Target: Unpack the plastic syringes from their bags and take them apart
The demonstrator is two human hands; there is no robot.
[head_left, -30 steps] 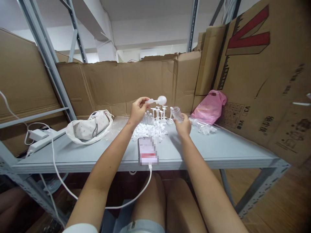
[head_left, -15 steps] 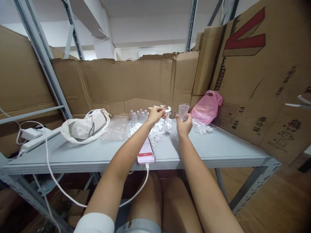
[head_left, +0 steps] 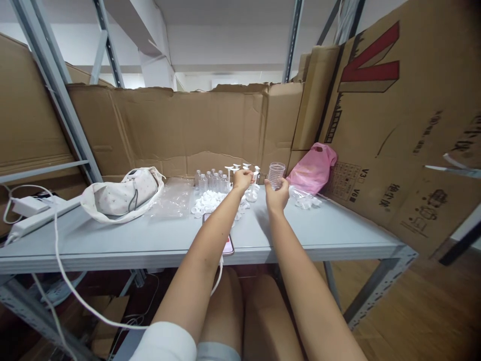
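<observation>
My right hand (head_left: 277,194) is wrapped round a clear ribbed plastic cup (head_left: 276,172), held upright with its rim above my fingers. Just left of it, my left hand (head_left: 243,179) is closed in a pinch; what lies between its fingertips is hidden or too small to name. White pump heads (head_left: 229,169) stand on both sides of my left hand. Clear small bottles (head_left: 211,181) are grouped left of it. Below them lies a heap of white caps (head_left: 211,202). A phone (head_left: 228,246) is partly hidden under my left forearm.
A white cloth bag (head_left: 120,196) and clear plastic bags (head_left: 175,198) lie on the left of the table (head_left: 112,245). At the right are a pink bag (head_left: 313,168) and a big carton (head_left: 376,150). A white cable (head_left: 58,255) hangs over the front edge.
The white piece that showed in my left hand's fingertips no longer shows there. My left forearm now covers more of the phone. The view has shifted slightly; my right hand still holds the cup.
</observation>
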